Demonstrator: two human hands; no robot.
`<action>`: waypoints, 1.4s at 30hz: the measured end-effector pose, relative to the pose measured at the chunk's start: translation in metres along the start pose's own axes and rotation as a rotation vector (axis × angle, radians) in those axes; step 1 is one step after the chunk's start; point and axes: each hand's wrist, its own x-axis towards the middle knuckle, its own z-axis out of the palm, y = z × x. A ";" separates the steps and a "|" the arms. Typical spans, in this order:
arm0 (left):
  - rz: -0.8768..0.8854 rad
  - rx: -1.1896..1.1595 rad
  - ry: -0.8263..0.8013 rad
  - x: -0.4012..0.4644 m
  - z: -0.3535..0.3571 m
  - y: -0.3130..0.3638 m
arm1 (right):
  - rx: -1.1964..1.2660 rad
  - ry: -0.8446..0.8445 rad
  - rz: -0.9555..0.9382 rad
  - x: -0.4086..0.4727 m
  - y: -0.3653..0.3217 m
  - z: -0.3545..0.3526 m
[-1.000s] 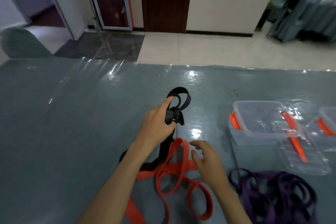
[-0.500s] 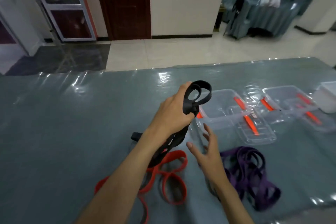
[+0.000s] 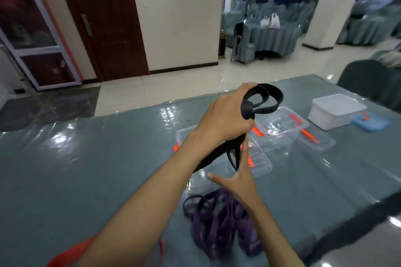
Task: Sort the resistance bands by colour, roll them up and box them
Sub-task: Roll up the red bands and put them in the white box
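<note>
The black band [image 3: 263, 102] is held up over the table [image 3: 91, 158], gripped in the left hand [image 3: 225, 119], whose fingers are closed tight round the gathered loops; loose tails hang down below the fist. The right hand [image 3: 236, 178] is spread open beneath, fingers apart, nothing gripped, one fingertip reaching up beside the dangling tails. The step in hand is judged to be the rolling of the black band. Next, the hanging tails would need to be caught by the open hand and wound into the coil. The purple bands [image 3: 219, 221] are left heaped near the table's front edge, an orange band [image 3: 71, 253] at the lower left. Clear boxes [image 3: 286, 128] are waiting just beyond, lids off.
</note>
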 end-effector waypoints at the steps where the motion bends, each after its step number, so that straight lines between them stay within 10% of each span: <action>1: 0.008 -0.016 0.000 0.009 0.010 0.015 | 0.026 0.033 -0.002 0.002 0.002 -0.016; 21: 0.215 -0.114 -0.061 0.166 0.189 0.194 | 0.192 0.356 0.073 0.026 0.050 -0.286; 42: -0.176 -0.403 0.012 0.300 0.352 0.102 | -0.051 0.376 0.161 0.170 0.166 -0.482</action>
